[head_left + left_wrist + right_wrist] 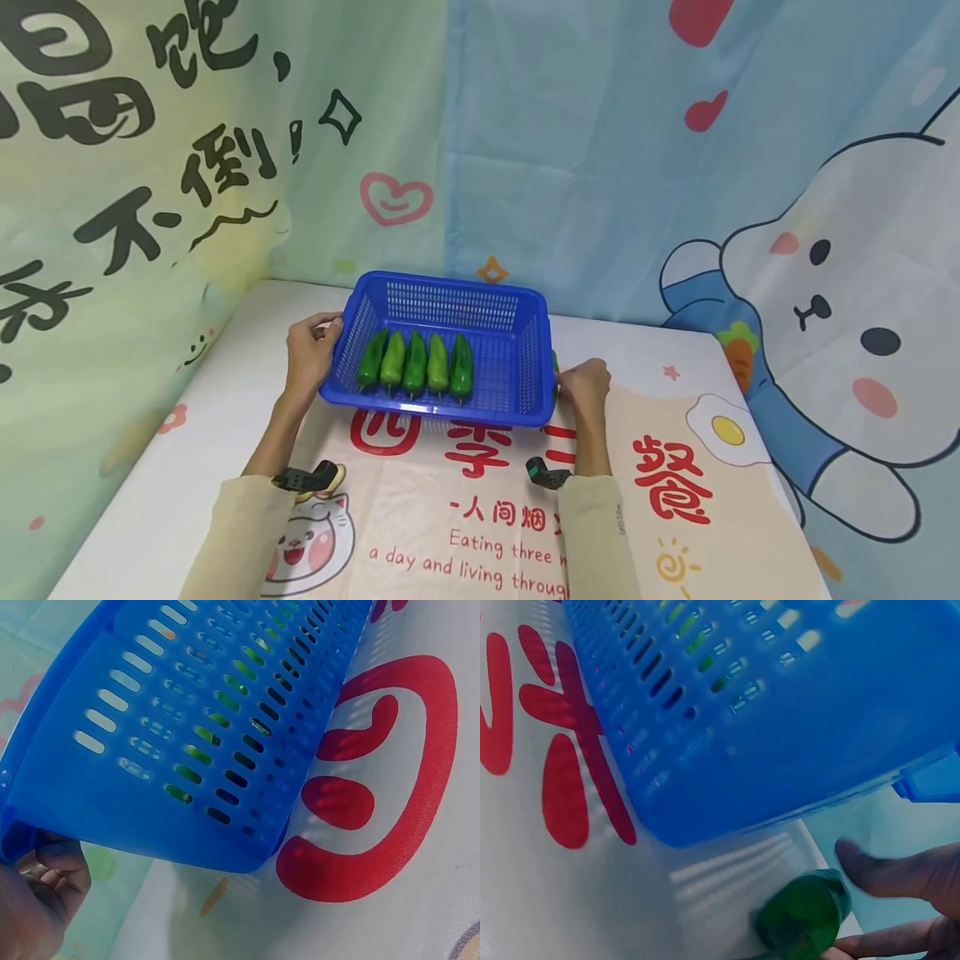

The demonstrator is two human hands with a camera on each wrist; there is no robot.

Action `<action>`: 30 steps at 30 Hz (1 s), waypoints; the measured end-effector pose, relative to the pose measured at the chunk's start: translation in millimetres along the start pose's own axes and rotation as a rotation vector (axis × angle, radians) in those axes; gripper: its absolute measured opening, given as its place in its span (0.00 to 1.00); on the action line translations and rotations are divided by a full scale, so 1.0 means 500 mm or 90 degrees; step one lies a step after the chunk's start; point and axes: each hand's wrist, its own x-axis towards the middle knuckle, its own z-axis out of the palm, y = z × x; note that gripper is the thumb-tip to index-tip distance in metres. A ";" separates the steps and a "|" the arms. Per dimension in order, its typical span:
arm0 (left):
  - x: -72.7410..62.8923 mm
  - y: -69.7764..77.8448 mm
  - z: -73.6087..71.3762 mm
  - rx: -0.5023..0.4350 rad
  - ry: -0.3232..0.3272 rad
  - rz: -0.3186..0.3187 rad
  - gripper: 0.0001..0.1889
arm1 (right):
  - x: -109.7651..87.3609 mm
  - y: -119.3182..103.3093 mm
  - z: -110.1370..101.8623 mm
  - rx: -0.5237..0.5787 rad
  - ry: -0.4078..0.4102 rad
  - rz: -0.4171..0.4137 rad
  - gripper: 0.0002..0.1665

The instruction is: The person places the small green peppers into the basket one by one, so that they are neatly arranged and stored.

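A blue plastic basket [528,367] with slotted sides stands on the table. Several green peppers [415,367] lie side by side in its left half. At the basket's left end my left hand [309,354] grips the rim, its fingers curled beneath the lip in the left wrist view. My right hand [588,385] is just off the basket's right end. There, another green pepper [801,915] lies on the table outside the basket. In the right wrist view, the thumb [885,874] stands apart from the pepper, while a finger reaches its near end.
A printed cloth [450,500] with red lettering covers the table. Behind the basket hangs a blue-green curtain [570,208] with cartoon drawings, which continues along the left and right sides. The table's back edge runs close behind the basket.
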 end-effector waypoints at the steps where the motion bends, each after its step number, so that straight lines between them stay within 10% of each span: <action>1: 0.000 0.001 0.000 -0.001 -0.001 0.001 0.16 | 0.017 0.011 0.009 0.003 0.004 -0.005 0.24; 9: 0.009 0.004 0.005 0.004 -0.001 0.018 0.16 | 0.144 0.092 0.065 -0.020 0.019 -0.038 0.07; 20: 0.002 0.001 0.003 -0.004 -0.003 0.007 0.16 | -0.011 0.000 -0.014 0.053 -0.024 0.030 0.26; 30: 0.000 -0.002 -0.001 -0.001 -0.003 0.002 0.17 | -0.007 0.016 -0.028 0.160 -0.077 0.097 0.39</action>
